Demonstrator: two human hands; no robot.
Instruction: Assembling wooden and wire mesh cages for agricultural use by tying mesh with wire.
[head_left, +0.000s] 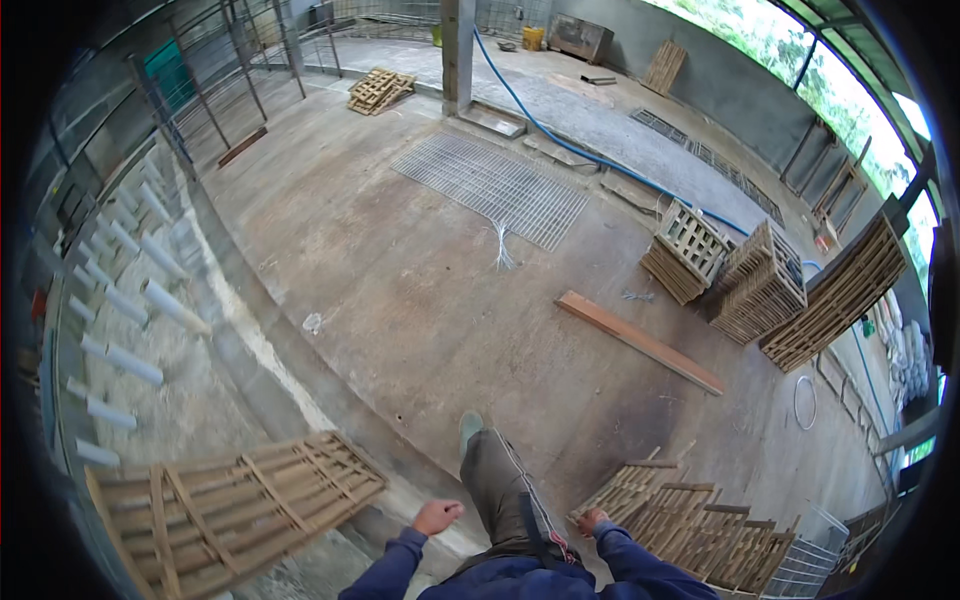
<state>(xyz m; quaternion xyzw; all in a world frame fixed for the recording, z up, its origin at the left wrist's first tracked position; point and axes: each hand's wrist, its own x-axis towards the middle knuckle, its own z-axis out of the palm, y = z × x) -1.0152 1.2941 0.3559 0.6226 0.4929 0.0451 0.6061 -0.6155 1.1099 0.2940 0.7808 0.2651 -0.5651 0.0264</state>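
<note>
My left hand hangs in front of my body at the left, its fingers curled in a loose fist with nothing seen in it. A slatted wooden panel lies further to the left, apart from this hand. My right hand is low beside my right hip, its fingers curled in, and nothing shows in them. It appears close to the edge of several stacked slatted wooden racks; whether it touches them I cannot tell. A thin cord runs down my right trouser leg, and one green boot stands ahead.
A wooden plank lies across the concrete floor. Beyond it are a flat wire mesh and a blue hose. Slatted crates stand at the right. White pipes stick up from a trough at the left, near a concrete pillar.
</note>
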